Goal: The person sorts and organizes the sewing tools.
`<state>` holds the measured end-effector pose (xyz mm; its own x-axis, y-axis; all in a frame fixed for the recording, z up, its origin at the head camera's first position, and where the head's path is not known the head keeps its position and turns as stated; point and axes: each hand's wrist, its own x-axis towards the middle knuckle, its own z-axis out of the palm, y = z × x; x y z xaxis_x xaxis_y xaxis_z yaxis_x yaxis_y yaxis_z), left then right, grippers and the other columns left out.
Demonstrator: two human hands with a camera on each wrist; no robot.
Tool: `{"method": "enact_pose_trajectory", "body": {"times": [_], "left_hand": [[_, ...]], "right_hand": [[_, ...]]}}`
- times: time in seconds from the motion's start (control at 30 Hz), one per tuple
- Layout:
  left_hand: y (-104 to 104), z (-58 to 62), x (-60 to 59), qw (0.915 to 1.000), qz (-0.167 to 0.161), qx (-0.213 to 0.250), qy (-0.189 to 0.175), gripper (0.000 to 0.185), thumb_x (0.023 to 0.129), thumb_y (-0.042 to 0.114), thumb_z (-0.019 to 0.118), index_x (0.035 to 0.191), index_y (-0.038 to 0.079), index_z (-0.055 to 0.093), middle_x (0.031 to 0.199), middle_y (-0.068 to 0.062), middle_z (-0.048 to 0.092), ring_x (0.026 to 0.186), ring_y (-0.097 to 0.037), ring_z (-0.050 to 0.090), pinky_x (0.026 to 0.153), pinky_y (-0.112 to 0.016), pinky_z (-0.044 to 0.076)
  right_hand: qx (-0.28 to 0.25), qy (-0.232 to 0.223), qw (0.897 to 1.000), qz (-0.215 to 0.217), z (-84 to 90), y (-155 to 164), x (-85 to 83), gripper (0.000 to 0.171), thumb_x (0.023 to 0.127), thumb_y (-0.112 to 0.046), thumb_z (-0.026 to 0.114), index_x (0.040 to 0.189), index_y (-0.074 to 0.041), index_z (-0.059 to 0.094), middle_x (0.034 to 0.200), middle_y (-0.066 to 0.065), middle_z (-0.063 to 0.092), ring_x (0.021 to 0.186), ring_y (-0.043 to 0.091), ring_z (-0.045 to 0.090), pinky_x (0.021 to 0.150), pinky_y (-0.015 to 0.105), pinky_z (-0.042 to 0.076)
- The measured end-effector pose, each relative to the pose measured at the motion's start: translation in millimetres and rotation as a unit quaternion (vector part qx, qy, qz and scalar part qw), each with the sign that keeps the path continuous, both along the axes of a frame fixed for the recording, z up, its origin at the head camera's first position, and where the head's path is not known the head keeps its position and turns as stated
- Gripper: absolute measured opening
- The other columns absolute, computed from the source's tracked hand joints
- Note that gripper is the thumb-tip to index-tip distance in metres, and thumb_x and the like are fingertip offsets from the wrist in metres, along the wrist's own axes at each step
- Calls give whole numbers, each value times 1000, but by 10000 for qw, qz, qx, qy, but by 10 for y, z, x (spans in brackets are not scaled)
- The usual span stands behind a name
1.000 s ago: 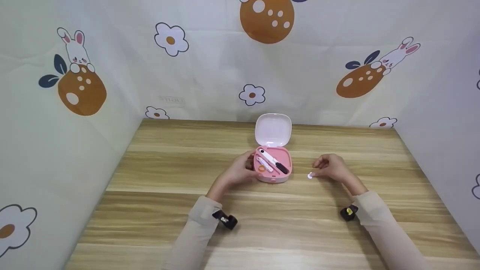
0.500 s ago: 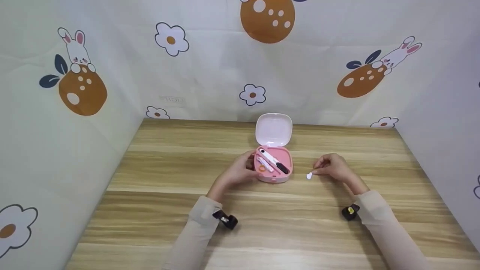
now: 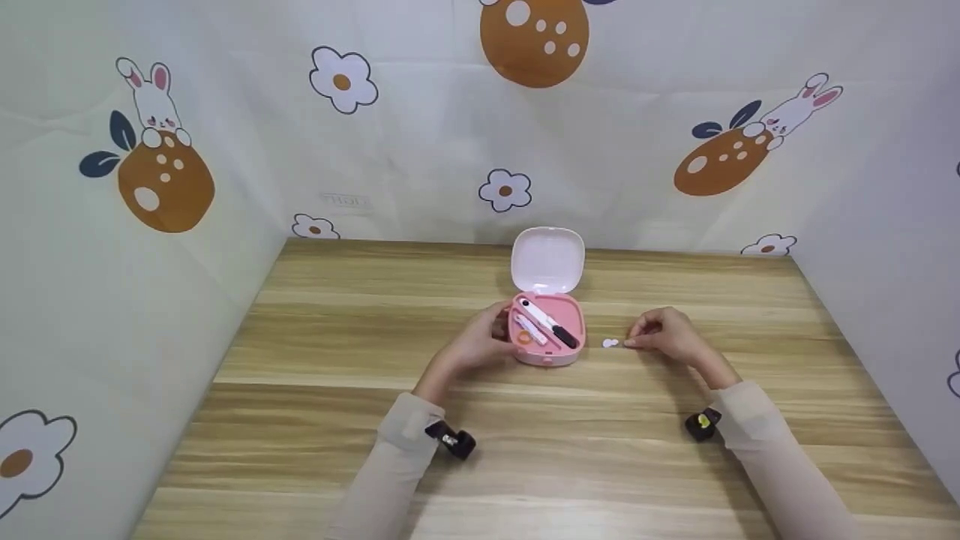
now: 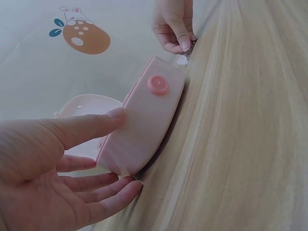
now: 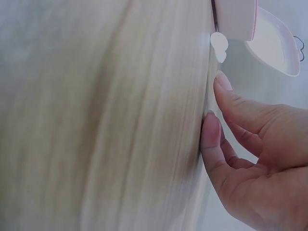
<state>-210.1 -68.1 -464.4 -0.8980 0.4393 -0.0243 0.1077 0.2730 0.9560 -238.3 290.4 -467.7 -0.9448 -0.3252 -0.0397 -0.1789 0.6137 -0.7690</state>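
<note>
Near the middle of the head view, the left hand [image 3: 476,343] holds the pink case [image 3: 547,330] steady on the wooden table [image 3: 337,360], its thumb and fingers curled round the case's left side. The lid [image 3: 547,259] stands open behind it. The right hand [image 3: 667,334] pinches a thin stem that ends in a small white tip [image 3: 610,343]. This tip lies just to the left of the fingertips, beside the right edge of the case and a little apart from it. I judge that the small tool is being brought to the case. The next move calls for a careful, small motion to the left and above the case wall.
</note>
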Motion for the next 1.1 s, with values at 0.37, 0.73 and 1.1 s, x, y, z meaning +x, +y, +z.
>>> {"method": "enact_pose_trajectory", "body": {"times": [0.37,0.73,1.1], "left_hand": [[1,-4,-1,9999,53,69,-65,81,87,-7,76,157,-9,37,148,-31,54,129,-44,61,110,-44,54],[-5,-8,7,9999,49,76,-105,79,88,-8,75,157,-10,36,146,-31,55,130,-44,61,93,-38,63],[4,-20,-2,9999,53,46,-102,81,87,-7,75,157,-10,36,144,-31,56,130,-43,61,103,-40,58]], "right_hand": [[-75,-173,9998,-96,-56,45,-55,20,92,-11,82,88,6,73,80,-1,70,68,3,55,60,15,47],[-219,-250,9991,-279,69,-17,-13,21,94,-8,80,95,10,71,77,-3,67,69,6,58,58,19,54],[-324,-276,9988,-239,141,-48,-12,22,95,-7,78,97,14,70,79,6,71,67,7,62,56,21,56]]}}
